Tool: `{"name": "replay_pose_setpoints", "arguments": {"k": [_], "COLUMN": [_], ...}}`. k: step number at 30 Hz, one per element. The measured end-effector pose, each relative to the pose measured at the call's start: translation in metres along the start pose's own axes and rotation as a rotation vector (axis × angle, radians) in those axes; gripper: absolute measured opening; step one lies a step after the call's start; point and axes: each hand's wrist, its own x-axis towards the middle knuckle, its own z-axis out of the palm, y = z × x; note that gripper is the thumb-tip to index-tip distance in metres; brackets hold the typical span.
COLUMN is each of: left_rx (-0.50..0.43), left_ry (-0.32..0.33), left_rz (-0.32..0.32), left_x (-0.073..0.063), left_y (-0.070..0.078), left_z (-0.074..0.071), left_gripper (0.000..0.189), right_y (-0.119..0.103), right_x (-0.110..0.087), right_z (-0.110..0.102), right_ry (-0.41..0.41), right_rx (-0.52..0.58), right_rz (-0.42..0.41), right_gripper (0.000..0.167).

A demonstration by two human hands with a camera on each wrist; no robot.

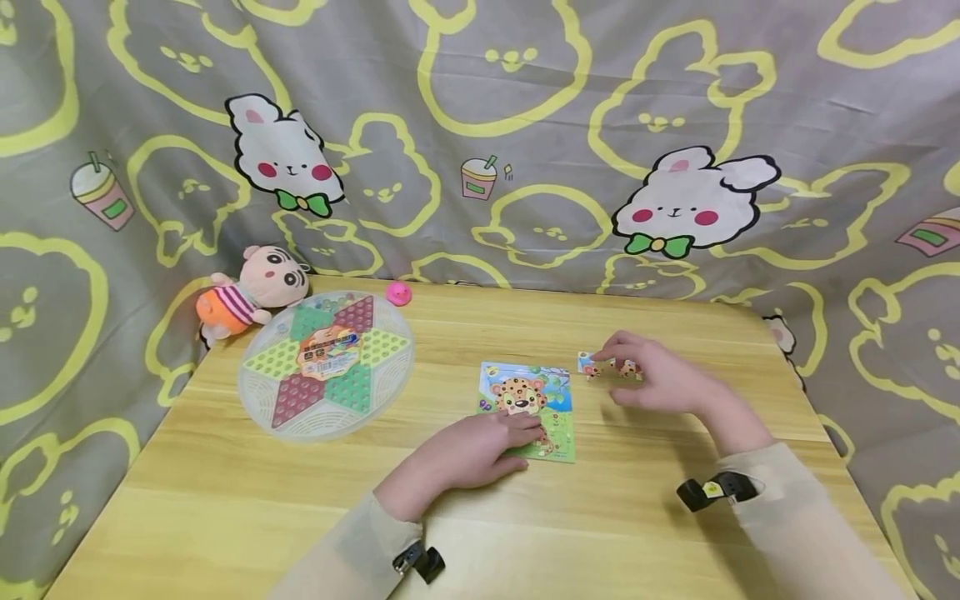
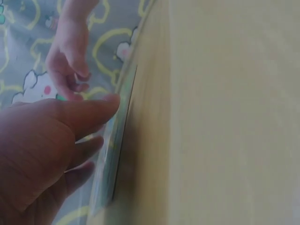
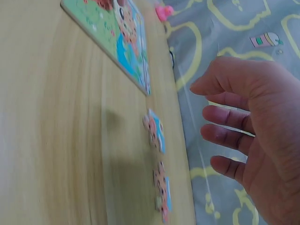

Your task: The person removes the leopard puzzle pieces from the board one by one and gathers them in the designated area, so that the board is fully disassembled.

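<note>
A jigsaw puzzle board [image 1: 557,417] with a spotted leopard cub picture lies flat on the table. My left hand [image 1: 480,450] rests on its lower left part with fingers extended, covering some of the picture. Just right of the board's upper corner lie loose jigsaw pieces, one puzzle piece [image 3: 154,131] nearer the board and another puzzle piece [image 3: 162,190] farther off. Over them hovers my right hand [image 1: 656,377], its fingers loosely bent and apart from the thumb, holding nothing. In the right wrist view a gap shows between that hand [image 3: 253,110] and the pieces.
A round Chinese checkers board [image 1: 386,375] lies on the left of the wooden table [image 1: 300,508]. Behind it sit a plush doll [image 1: 243,296] and a small pink rubber duck [image 1: 399,293]. A patterned grey curtain [image 1: 540,225] hangs along the table's back edge.
</note>
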Motion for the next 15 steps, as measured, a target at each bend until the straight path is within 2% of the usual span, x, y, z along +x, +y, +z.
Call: {"name": "replay_pose_setpoints", "arguments": {"k": [7, 15], "left_rx": [-0.115, -0.142], "left_ry": [0.034, 0.029], "left_rz": [-0.035, -0.049], "left_x": [-0.022, -0.033], "left_y": [-0.013, -0.019], "left_z": [-0.001, -0.001], "left_gripper": [0.050, 0.049], "right_y": [-0.013, -0.023], "right_x": [0.015, 0.032], "right_z": [0.013, 0.030], "right_ry": [-0.019, -0.045], "right_rx": [0.044, 0.058], "right_rz": [-0.019, -0.050], "right_gripper": [0.046, 0.040]}}
